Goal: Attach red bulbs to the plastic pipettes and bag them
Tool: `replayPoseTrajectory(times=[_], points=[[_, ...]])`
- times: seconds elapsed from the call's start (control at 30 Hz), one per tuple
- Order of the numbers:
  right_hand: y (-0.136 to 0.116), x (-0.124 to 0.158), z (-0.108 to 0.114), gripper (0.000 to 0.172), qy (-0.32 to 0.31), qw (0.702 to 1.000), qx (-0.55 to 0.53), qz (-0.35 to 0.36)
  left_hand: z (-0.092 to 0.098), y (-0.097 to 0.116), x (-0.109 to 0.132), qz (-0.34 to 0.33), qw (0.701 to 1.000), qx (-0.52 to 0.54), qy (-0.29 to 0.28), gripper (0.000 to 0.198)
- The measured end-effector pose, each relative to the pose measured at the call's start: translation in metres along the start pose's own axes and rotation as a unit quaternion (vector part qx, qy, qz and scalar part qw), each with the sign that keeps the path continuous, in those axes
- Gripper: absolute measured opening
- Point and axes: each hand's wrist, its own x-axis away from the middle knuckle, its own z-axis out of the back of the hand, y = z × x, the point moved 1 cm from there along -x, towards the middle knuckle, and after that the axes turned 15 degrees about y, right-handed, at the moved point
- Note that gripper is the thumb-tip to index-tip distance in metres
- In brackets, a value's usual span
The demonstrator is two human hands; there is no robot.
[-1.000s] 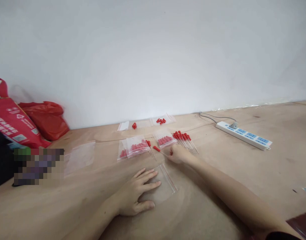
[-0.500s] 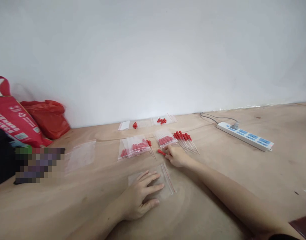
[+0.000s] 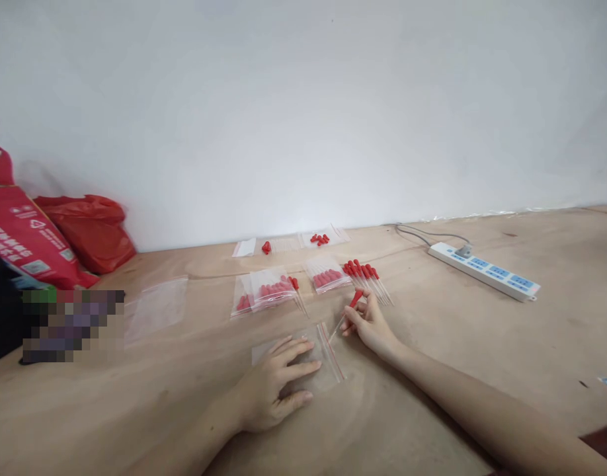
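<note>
My left hand point(image 3: 281, 383) lies flat with its fingers spread over a clear zip bag point(image 3: 328, 370), whose red-lined opening points right. Between the fingertips of my right hand point(image 3: 367, 322) is a dropper point(image 3: 354, 301) with a red rubber bulb and a thin clear tube. It is tilted, its tip close to the mouth of the bag. Behind my right hand lies a row of loose red-bulbed droppers point(image 3: 365, 272). Filled zip bags of droppers point(image 3: 326, 279) rest beside that row, and overlapping filled bags point(image 3: 268, 291) lie farther left with loose droppers point(image 3: 294, 284) at their edge.
Along the wall are loose red bulbs point(image 3: 320, 239), clear tubes point(image 3: 285, 244) and a white paper slip point(image 3: 244, 247). A flat zip bag point(image 3: 159, 304) lies at left, near red bags point(image 3: 90, 231) and a pixelated object point(image 3: 75, 327). A power strip point(image 3: 485, 271) with a cord sits at right.
My right hand has lifted the dropper and turned it bulb-up, bringing its tube tip near the bag's opening. My left hand stays on the bag. The view has shifted slightly.
</note>
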Motion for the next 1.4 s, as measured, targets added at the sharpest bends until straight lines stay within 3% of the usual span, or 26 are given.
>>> replayPoseTrajectory(times=[0.13, 0.27, 0.43, 0.53, 0.6, 0.8, 0.97, 1.07, 1.17, 1.27, 1.33, 1.4], points=[[0.0, 0.007, -0.003, 0.055, -0.035, 0.998, -0.037, -0.045, 0.0, -0.001, -0.001, -0.005, 1.0, 0.0, 0.009, 0.042], [0.0, 0.009, 0.001, 0.049, -0.107, 0.991, -0.018, -0.083, -0.002, -0.003, 0.0, -0.003, 1.0, -0.002, 0.02, 0.046], [0.002, 0.006, 0.006, 0.035, -0.225, 0.968, 0.111, 0.007, -0.002, -0.004, 0.001, -0.004, 1.0, -0.006, 0.018, 0.049], [0.001, 0.006, 0.007, 0.027, -0.243, 0.957, 0.125, 0.098, -0.001, -0.004, 0.001, -0.005, 1.0, -0.007, 0.018, 0.049], [0.001, 0.007, 0.007, 0.025, -0.258, 0.954, 0.099, 0.12, -0.002, -0.004, 0.001, -0.01, 1.0, -0.007, 0.022, 0.048], [0.003, 0.013, 0.003, 0.034, -0.364, 0.931, 0.035, -0.005, -0.003, -0.004, 0.002, -0.034, 0.999, 0.001, 0.038, 0.048], [0.007, 0.007, 0.006, 0.036, -0.383, 0.92, 0.08, -0.007, 0.001, -0.003, 0.002, -0.028, 0.999, 0.007, 0.036, 0.049], [0.005, 0.002, 0.008, 0.036, -0.365, 0.921, 0.132, 0.037, 0.006, -0.005, 0.003, -0.004, 0.998, -0.007, 0.06, 0.049], [-0.003, 0.002, 0.008, 0.031, -0.344, 0.911, 0.178, 0.141, 0.011, -0.006, 0.004, 0.018, 0.997, -0.014, 0.07, 0.049], [-0.013, 0.005, 0.007, 0.024, -0.362, 0.873, 0.229, 0.235, 0.013, -0.007, 0.004, 0.024, 0.998, -0.015, 0.047, 0.05], [-0.019, 0.005, 0.008, 0.022, -0.388, 0.844, 0.258, 0.264, 0.012, -0.008, 0.003, 0.027, 0.999, -0.011, 0.041, 0.05], [-0.024, 0.0, 0.011, 0.021, -0.376, 0.836, 0.292, 0.273, 0.01, -0.01, 0.004, 0.029, 0.999, -0.007, 0.044, 0.05]])
